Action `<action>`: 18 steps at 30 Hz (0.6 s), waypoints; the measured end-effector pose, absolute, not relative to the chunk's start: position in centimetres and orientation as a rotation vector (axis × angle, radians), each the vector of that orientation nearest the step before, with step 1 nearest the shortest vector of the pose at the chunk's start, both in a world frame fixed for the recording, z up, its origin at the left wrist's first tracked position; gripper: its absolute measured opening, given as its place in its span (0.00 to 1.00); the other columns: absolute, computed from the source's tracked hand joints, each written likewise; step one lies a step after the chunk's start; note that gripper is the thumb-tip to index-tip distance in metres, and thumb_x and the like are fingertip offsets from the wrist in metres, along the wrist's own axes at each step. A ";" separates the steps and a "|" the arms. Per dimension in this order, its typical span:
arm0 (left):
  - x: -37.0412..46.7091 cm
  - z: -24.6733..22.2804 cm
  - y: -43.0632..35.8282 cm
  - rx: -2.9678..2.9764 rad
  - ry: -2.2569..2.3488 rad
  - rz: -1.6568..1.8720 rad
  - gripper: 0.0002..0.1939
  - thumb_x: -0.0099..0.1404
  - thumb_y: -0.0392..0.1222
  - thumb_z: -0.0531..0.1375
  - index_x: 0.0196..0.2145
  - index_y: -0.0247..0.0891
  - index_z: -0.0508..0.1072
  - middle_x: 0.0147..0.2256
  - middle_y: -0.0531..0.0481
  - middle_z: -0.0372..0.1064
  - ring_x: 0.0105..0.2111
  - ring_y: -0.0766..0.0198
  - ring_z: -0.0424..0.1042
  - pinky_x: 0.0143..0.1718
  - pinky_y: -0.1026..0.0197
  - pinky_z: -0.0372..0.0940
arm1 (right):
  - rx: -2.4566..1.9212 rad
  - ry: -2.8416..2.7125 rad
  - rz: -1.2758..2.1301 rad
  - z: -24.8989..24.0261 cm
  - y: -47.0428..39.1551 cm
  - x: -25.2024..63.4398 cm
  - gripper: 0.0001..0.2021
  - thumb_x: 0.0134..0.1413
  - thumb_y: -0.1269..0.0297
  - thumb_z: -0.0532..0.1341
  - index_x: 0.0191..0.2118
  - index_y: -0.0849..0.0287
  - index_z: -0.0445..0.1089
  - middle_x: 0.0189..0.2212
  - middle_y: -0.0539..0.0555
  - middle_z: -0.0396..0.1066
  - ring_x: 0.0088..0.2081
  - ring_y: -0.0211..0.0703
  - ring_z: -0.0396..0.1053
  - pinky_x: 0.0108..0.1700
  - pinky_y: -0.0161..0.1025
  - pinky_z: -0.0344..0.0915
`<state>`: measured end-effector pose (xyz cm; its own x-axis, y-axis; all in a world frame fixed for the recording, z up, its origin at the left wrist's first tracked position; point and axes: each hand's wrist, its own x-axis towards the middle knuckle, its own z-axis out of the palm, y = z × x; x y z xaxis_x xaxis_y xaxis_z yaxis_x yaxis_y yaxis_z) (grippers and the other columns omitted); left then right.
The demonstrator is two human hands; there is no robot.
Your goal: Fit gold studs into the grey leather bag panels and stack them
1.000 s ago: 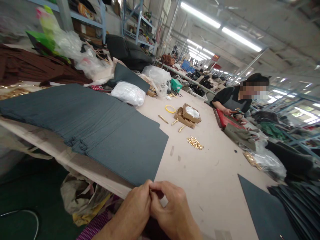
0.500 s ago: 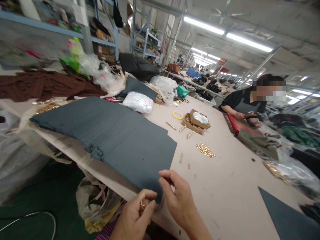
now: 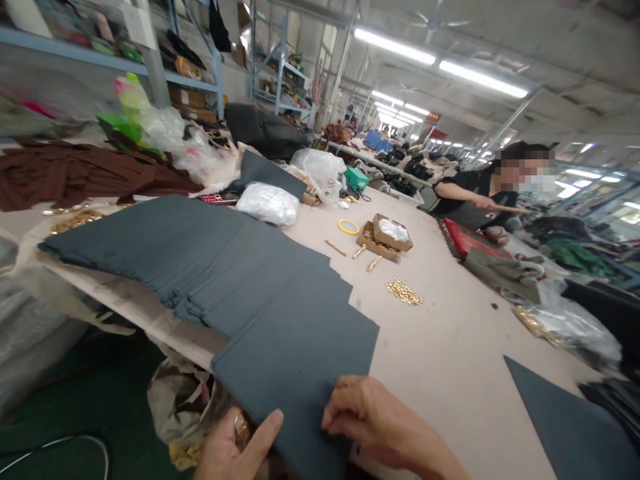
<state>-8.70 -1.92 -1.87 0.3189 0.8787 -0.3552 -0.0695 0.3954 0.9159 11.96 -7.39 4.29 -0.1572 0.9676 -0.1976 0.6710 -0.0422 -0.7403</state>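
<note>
Over panel point(image 3: 305, 340), right hand point(image 3: 367, 410) (bare), curled

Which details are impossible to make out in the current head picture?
Head view: whether the right hand pinches anything; its curled fingers hide this.
Head view: how many small shiny gold pieces the left hand holds; its fingers cover them.
Head view: the full extent of the rightmost dark fanned sheets; the right edge cuts them off.

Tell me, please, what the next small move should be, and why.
Perhaps the left hand could steady the front grey sheet with its thumb, since it lies over the edge, the fingers cup gold pieces, and the right hand is over the sheet.
</note>
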 end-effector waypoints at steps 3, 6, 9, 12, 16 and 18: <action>-7.6 -1.5 -2.0 0.900 1.017 0.744 0.20 0.51 0.60 0.66 0.29 0.41 0.71 0.30 0.50 0.77 0.36 0.55 0.76 0.41 0.57 0.72 | -1.710 -1.546 1.075 3.8 -7.4 12.0 0.09 0.53 0.75 0.59 0.33 0.56 0.76 0.29 0.47 0.74 0.32 0.35 0.70 0.36 0.31 0.63; -7.0 -0.7 -1.9 0.895 1.048 0.682 0.18 0.51 0.57 0.67 0.28 0.41 0.71 0.23 0.52 0.74 0.27 0.59 0.74 0.30 0.61 0.72 | -1.668 -1.217 1.098 2.3 -6.0 11.9 0.05 0.51 0.70 0.60 0.32 0.60 0.74 0.25 0.47 0.72 0.28 0.34 0.68 0.32 0.31 0.64; -6.8 0.4 -1.5 0.861 1.019 0.667 0.18 0.50 0.54 0.67 0.33 0.39 0.73 0.26 0.50 0.76 0.29 0.57 0.75 0.30 0.60 0.72 | -1.577 -1.002 1.232 0.9 -4.4 11.8 0.06 0.48 0.65 0.63 0.31 0.62 0.71 0.21 0.46 0.68 0.24 0.32 0.66 0.28 0.31 0.66; -6.5 1.3 -1.3 0.847 0.984 0.679 0.25 0.51 0.52 0.66 0.44 0.37 0.72 0.40 0.45 0.77 0.42 0.51 0.75 0.43 0.54 0.72 | -1.564 -0.889 1.340 0.5 -3.5 11.9 0.11 0.44 0.60 0.65 0.30 0.62 0.70 0.19 0.46 0.67 0.22 0.32 0.66 0.26 0.31 0.66; -5.9 1.8 -1.0 0.848 0.996 0.659 0.31 0.52 0.54 0.66 0.50 0.34 0.70 0.46 0.43 0.76 0.50 0.50 0.71 0.51 0.54 0.68 | -1.577 -0.858 1.400 0.6 -3.2 12.1 0.12 0.44 0.58 0.66 0.31 0.62 0.71 0.17 0.45 0.67 0.19 0.31 0.65 0.23 0.29 0.65; -5.7 1.8 -0.8 0.806 0.984 0.640 0.32 0.51 0.55 0.66 0.50 0.34 0.71 0.43 0.42 0.77 0.48 0.49 0.73 0.48 0.53 0.70 | -1.571 -0.854 1.415 0.7 -3.1 12.0 0.12 0.44 0.58 0.66 0.31 0.62 0.71 0.16 0.45 0.67 0.18 0.30 0.64 0.23 0.29 0.65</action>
